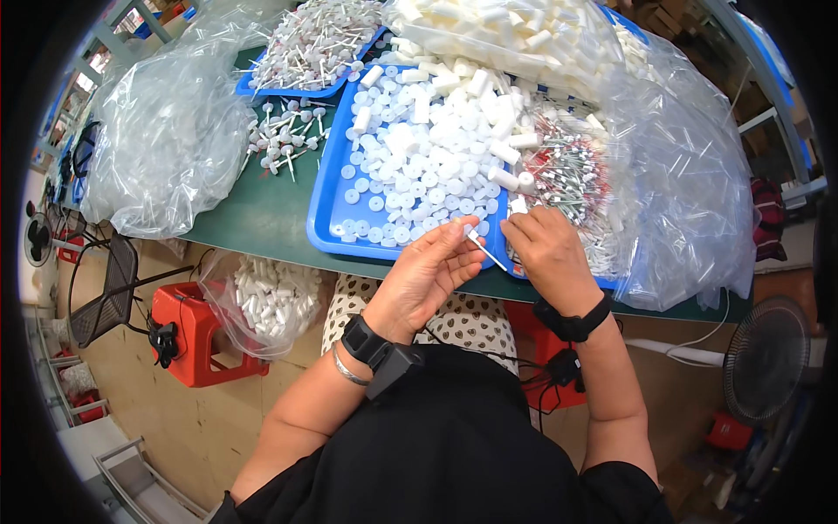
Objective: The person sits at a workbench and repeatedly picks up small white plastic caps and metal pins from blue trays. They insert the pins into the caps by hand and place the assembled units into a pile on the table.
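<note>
Diagonally, the white stick [491, 252] points down-right, left hand [427, 278] pinching it, right hand [550, 258] curled, grip unclear.

Right hand [548, 260] — palm hidden, cylinder bag [524, 45] — cropped above

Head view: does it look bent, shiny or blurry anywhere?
In the head view, corners go black and the edge of the table bows; glare streaks the left clear bag and right clear bag; left hand and right hand look fairly crisp.
</note>
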Demonstrator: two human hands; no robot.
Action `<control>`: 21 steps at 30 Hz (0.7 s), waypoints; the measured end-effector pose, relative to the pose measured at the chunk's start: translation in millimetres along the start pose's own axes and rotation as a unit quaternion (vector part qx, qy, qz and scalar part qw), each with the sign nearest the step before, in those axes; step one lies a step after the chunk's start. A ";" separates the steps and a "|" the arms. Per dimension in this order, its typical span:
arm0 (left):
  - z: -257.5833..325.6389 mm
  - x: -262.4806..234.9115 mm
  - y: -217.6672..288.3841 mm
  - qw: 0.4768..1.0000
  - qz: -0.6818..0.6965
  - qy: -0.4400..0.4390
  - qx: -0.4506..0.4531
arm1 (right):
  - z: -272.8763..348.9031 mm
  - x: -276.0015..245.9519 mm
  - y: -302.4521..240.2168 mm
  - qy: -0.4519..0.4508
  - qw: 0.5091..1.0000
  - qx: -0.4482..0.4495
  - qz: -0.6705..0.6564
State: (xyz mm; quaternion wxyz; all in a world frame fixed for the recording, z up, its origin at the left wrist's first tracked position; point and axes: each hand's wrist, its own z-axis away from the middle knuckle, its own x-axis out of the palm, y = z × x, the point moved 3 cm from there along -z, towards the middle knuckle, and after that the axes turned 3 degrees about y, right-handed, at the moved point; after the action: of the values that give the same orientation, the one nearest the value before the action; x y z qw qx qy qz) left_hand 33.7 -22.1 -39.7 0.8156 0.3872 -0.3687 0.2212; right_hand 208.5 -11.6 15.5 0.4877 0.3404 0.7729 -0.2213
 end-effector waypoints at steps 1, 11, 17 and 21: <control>-1.1 -1.6 -1.2 1.000 0.002 -0.003 -0.001 | 0.6 1.7 0.6 -0.005 1.000 -0.001 -0.002; -0.1 -0.3 6.3 0.999 -0.013 0.016 0.040 | 8.4 3.8 17.3 0.029 0.995 0.058 -0.072; -0.5 -0.1 6.2 0.998 -0.011 0.030 0.045 | -1.4 0.5 11.6 0.000 1.000 0.001 0.010; -2.1 1.5 4.7 0.998 -0.012 0.031 0.045 | -3.7 3.1 10.9 -0.010 0.999 -0.035 0.031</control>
State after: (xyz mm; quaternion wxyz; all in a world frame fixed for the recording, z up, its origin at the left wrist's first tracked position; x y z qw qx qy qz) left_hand 32.6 -17.5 -37.2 0.8109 0.4212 -0.3280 0.2398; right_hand 213.5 -0.8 14.1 0.5133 0.3445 0.7645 -0.1826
